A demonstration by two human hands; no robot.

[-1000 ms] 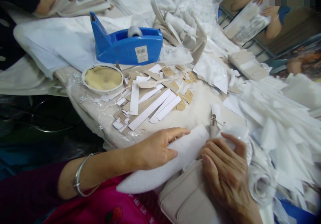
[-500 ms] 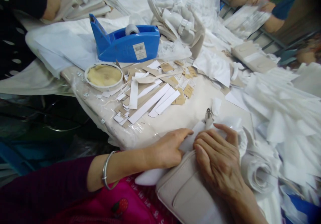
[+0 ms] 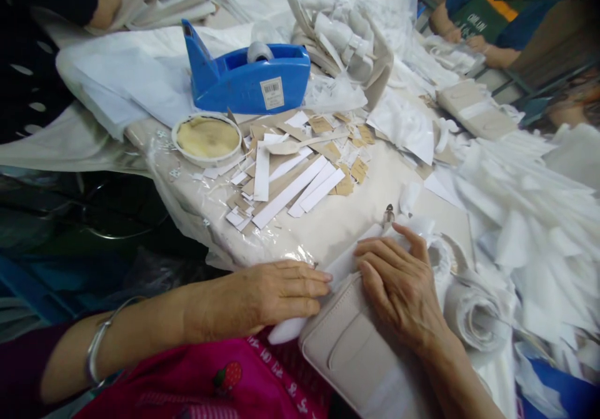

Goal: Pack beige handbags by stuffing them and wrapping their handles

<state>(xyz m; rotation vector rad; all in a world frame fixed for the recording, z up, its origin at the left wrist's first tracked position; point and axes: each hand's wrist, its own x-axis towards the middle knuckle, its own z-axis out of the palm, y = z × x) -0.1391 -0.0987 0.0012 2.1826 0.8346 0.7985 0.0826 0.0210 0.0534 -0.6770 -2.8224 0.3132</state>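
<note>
A beige stitched handbag (image 3: 347,356) with a curved flap line lies tilted at the table's front edge, close to my body. My right hand (image 3: 400,281) rests over its upper part, fingers bent over the far edge and pressing on it. Along that far edge runs a white sheet (image 3: 349,262) of soft wrapping, partly under my fingers. My left hand (image 3: 281,291) lies flat beside the bag's left corner, its fingers stretched out and touching the white sheet. A small metal clasp (image 3: 389,211) stands just beyond my right fingertips.
Beyond are a blue tape dispenser (image 3: 253,84), a tub of yellowish paste (image 3: 207,136) and scattered white paper strips (image 3: 293,187). A white roll (image 3: 480,316) and heaped white wrapping (image 3: 529,187) lie right. A co-worker's hands (image 3: 464,40) handle material at the far right.
My left hand has drawn back leftward, its fingers going from pointing to lying straight together. My right hand stays on the bag, shifted slightly. The co-worker's hands and white material have moved lower.
</note>
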